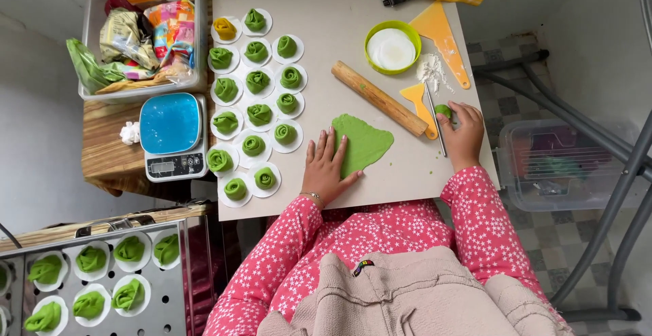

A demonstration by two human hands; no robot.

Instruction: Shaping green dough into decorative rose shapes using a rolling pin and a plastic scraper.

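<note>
Left hand (328, 168): fingers spread flat, pressing green dough sheet (363, 143). Right hand (463, 135), at 3 o'clock: fingers clamped on small dough ball (443, 110).

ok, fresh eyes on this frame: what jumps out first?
Rows of green rose-shaped buns on white paper rounds fill the board's left side. At centre, the left hand presses a flat green dough sheet, beside a wooden rolling pin. The right hand pinches a small green dough piece.
</note>
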